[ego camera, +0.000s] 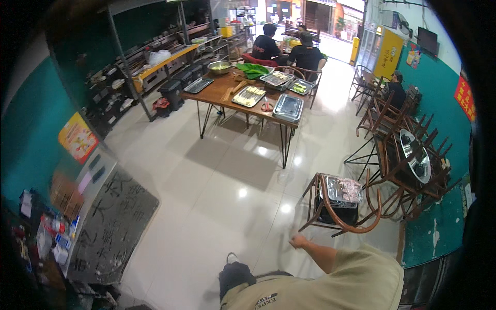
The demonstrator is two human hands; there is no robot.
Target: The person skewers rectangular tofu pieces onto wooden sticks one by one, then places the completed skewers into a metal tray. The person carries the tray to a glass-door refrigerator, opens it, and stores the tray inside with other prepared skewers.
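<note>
My right hand [298, 241] hangs beside my body above the tiled floor, its fingers loosely curled and too small to make out; I see no object in it. My left hand is out of view. Nearest to the right hand is a wooden armchair [324, 193] with a curved rail. A metal tray [331, 182] rests on its seat, with pinkish food [350, 190] under clear film. Farther ahead stands a wooden table [219, 87]. On it are a tray of pale skewered pieces [250, 96], red-handled scissors [266, 106], lidded trays [288, 107], green leaves [252, 70] and a steel bowl [219, 67].
Stacked chairs and a table [391, 151] with a steel basin [415, 155] line the right wall. A dark board bearing writing [116, 228] stands at left. Black bins [171, 93] stand beside the counter [174, 58]. Several people [267, 46] sit beyond the table and at right.
</note>
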